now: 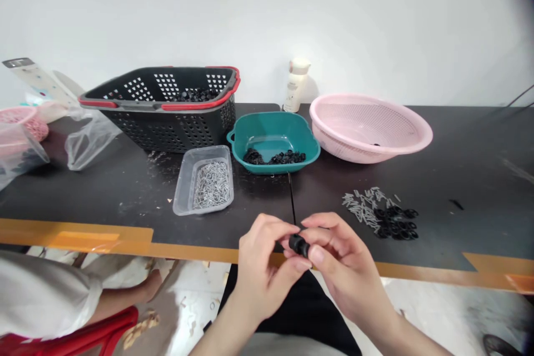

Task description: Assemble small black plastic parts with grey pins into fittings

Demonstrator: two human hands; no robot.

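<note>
Between my two hands, just above the table's front edge, is a small black plastic part (298, 245), rounded with a narrower end. My left hand (267, 267) pinches it from the left, thumb below and forefinger above. The fingertips of my right hand (344, 258) close on its right end. Whether my right fingers also hold a smaller piece is hidden. To the right of my hands lie a pile of small silver metal pins (362, 206) and a heap of black rings (396, 223).
A clear tub (179, 194) holds many metal pins. Behind stand a teal basin (271, 122) with black parts, a black basket (167, 128), a pink colander (371, 150) and a white bottle (295, 86). At left are a plastic bag (89, 136) and another person's arm (125, 300).
</note>
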